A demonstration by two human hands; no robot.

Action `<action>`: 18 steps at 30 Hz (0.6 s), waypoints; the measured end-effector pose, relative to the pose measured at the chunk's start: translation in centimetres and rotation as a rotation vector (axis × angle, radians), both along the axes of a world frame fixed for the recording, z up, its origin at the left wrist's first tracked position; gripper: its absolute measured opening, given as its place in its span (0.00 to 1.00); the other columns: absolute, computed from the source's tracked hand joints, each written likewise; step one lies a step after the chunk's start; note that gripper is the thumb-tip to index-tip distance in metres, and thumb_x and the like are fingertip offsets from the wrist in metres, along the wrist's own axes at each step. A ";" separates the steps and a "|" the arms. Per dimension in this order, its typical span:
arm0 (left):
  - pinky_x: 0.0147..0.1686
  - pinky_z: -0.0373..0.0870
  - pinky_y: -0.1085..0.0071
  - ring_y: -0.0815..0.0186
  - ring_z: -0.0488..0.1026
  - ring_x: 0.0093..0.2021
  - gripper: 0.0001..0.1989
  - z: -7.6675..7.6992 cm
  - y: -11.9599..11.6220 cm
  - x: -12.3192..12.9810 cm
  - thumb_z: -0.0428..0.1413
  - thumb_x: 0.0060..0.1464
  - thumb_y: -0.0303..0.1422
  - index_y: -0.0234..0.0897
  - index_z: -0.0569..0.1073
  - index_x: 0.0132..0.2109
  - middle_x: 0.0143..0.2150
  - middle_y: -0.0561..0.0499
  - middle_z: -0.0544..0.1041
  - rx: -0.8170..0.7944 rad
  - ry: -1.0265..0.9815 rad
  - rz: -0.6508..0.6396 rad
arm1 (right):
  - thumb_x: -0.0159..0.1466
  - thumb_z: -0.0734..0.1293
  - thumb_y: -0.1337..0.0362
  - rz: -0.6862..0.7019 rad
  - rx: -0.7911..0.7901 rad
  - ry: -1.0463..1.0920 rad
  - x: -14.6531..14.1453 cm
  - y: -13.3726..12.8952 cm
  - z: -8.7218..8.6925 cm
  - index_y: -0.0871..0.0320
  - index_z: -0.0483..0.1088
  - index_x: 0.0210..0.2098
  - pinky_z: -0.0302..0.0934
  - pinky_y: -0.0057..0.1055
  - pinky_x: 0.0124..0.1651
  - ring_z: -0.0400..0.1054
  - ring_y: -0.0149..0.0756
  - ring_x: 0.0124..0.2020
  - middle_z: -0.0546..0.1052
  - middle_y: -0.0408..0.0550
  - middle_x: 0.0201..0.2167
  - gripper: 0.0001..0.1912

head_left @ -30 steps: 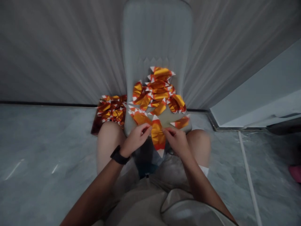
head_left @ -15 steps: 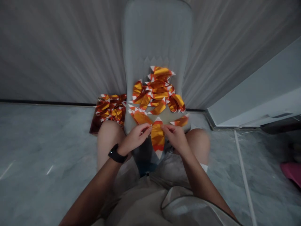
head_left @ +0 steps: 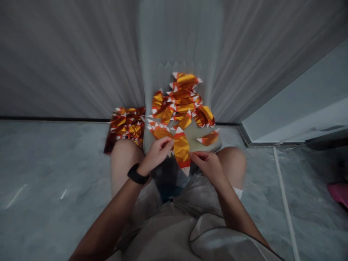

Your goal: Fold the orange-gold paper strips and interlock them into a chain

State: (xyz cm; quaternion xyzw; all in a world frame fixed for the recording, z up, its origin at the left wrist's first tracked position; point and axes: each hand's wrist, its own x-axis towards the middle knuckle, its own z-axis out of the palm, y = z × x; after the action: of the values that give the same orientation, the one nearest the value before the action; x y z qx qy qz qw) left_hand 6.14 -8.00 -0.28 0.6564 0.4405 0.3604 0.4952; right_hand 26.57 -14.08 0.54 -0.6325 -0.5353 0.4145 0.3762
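Observation:
Between my hands is a leaf-shaped piece of shiny gold foil paper [head_left: 181, 149] with orange bands and white pointed ends, held above the front of the chair seat. My left hand [head_left: 158, 154] pinches its left edge, fingertips pressed together. On the opposite edge, lower down, my right hand [head_left: 208, 163] pinches it between thumb and fingers. Several similar foil pieces [head_left: 186, 95] lie heaped on the seat beyond my hands. One lone foil piece [head_left: 208, 137] rests on the seat at the right, and a stack of them [head_left: 160, 131] lies by my left hand.
A grey plastic chair [head_left: 181, 36] faces me, its back towards a grey curtain [head_left: 81, 58]. Left of it, by my knee, stands a dark red box [head_left: 110, 141] filled with more foil pieces. A pink object [head_left: 338, 194] lies on the tiled floor [head_left: 54, 203] at far right.
The foil piece has tilted, its top leaning left, and has risen slightly. My right hand has moved down and a little right along its edge; my left hand has shifted slightly up.

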 end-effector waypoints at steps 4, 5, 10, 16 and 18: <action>0.28 0.60 0.74 0.69 0.65 0.28 0.18 -0.7 0.4 0.4 0.51 0.64 0.47 0.36 0.71 0.36 0.29 0.54 0.69 -0.026 -0.006 0.036 | 0.59 0.68 0.48 -0.012 -0.012 0.021 0.3 0.0 -1.0 0.61 0.76 0.23 0.53 0.26 0.25 0.63 0.31 0.23 0.74 0.44 0.20 0.21; 0.28 0.60 0.74 0.69 0.65 0.28 0.19 -0.9 0.3 0.6 0.52 0.64 0.48 0.36 0.71 0.35 0.28 0.54 0.69 -0.028 0.008 0.057 | 0.60 0.67 0.48 -0.034 -0.005 0.012 0.3 0.1 -1.2 0.61 0.76 0.22 0.53 0.26 0.25 0.63 0.31 0.23 0.74 0.44 0.19 0.22; 0.27 0.59 0.73 0.69 0.64 0.28 0.21 -1.2 -1.2 1.6 0.53 0.62 0.49 0.35 0.72 0.33 0.27 0.54 0.70 -0.070 0.075 0.004 | 0.62 0.65 0.50 -0.115 0.035 -0.087 0.2 0.8 -1.3 0.60 0.77 0.25 0.55 0.27 0.26 0.66 0.34 0.24 0.76 0.46 0.20 0.21; 0.30 0.61 0.73 0.68 0.67 0.31 0.20 -2.2 -0.6 1.7 0.51 0.64 0.47 0.34 0.74 0.34 0.30 0.53 0.71 -0.015 0.108 -0.105 | 0.63 0.65 0.50 -0.096 0.024 -0.141 1.0 1.8 -1.9 0.59 0.77 0.24 0.55 0.28 0.27 0.65 0.33 0.23 0.76 0.46 0.20 0.20; 0.30 0.61 0.73 0.68 0.66 0.31 0.21 -2.3 0.0 1.3 0.51 0.64 0.47 0.34 0.73 0.33 0.29 0.53 0.71 -0.015 0.123 -0.163 | 0.62 0.65 0.50 -0.054 -0.013 -0.087 1.4 2.2 -2.3 0.59 0.76 0.24 0.55 0.28 0.26 0.65 0.33 0.22 0.75 0.45 0.20 0.21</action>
State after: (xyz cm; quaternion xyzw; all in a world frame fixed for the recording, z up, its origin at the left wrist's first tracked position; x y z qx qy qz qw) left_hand 7.46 -7.97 -2.55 0.7073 0.4181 0.2745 0.4996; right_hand 28.00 -11.90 -1.75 -0.6666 -0.5311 0.3799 0.3595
